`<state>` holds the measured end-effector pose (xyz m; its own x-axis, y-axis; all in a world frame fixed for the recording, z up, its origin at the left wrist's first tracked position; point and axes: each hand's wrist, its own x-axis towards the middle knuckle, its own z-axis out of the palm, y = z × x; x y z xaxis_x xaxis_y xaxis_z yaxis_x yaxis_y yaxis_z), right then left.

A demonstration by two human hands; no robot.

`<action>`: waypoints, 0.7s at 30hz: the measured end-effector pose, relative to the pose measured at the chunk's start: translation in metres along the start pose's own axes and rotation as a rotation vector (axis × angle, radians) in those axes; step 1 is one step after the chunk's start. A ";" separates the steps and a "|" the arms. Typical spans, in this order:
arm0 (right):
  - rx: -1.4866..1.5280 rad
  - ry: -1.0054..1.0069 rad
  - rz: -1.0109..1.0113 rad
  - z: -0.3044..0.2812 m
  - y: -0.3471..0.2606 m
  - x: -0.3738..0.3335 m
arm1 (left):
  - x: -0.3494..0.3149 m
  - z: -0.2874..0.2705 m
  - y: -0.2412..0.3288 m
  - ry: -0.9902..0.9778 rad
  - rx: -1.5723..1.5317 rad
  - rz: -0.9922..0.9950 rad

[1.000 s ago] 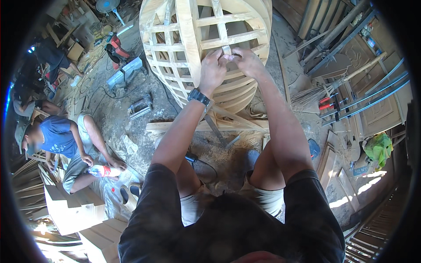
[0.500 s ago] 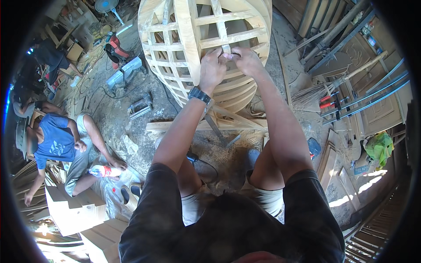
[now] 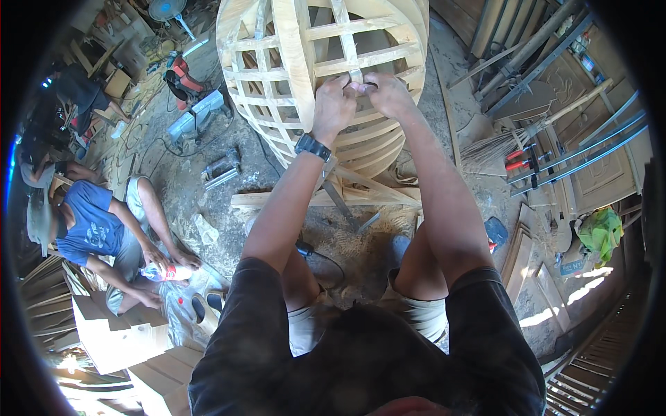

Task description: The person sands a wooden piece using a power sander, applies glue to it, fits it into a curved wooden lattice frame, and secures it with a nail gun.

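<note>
Head view: floor (image 3: 184, 186) is grey, worn, patchy w/ pale dust & shavings; workshop is cluttered all round, bright light patches at lower L & R. Standing fan (image 3: 168, 8) at the far L end.

Ahead of me is the rounded wooden lattice frame (image 3: 297, 76), pale bare timber, top centre, broad rib running down it L of my hands. My L hand (image 3: 334, 104) & R hand (image 3: 390, 96) meet at the lower end of 1 upright slat (image 3: 348, 45); fingers of both curled, tips together. Can't tell if they clench the slat or just press it. Dark watch (image 3: 313, 147) on L wrist.

Labels: bottle (image 3: 166, 272) at lower L has a red label w/ pale marks; pale print on the co-worker's blue shirt (image 3: 94, 220); blue box (image 3: 572, 267) nr the green cloth (image 3: 600, 234) has small pale lettering.

Around: co-worker sits low on L, 1 hand at the bottle. Red power tool (image 3: 184, 73) w/ metal bed farther back, silver metal tool (image 3: 222, 168) on floor btwn it & me. R side: red-handled clamps (image 3: 517, 165), long metal bars, carved panels (image 3: 600, 173).

In the way: plank (image 3: 267, 200) lies crosswise btwn my feet & the frame's base; dark strip (image 3: 340, 202) slants over it; black cord (image 3: 331, 261) loops by my L leg.
</note>
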<state>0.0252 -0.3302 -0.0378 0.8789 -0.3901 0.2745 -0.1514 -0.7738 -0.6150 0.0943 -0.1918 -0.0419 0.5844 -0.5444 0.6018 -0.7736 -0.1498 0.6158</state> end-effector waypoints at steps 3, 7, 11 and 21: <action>-0.041 0.002 -0.006 0.000 -0.002 0.001 | -0.001 0.002 0.001 0.038 0.006 0.005; -0.060 -0.023 -0.006 -0.003 -0.003 0.004 | 0.002 0.005 -0.004 0.052 0.049 -0.010; -0.040 -0.013 -0.010 -0.006 -0.005 0.002 | 0.003 0.006 -0.007 0.055 0.057 -0.007; -0.006 -0.050 -0.042 -0.007 -0.001 0.003 | 0.001 0.008 -0.004 0.121 0.007 -0.043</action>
<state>0.0251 -0.3340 -0.0307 0.9058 -0.3325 0.2626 -0.1167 -0.7917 -0.5997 0.0964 -0.1984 -0.0476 0.6423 -0.4339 0.6317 -0.7483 -0.1767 0.6394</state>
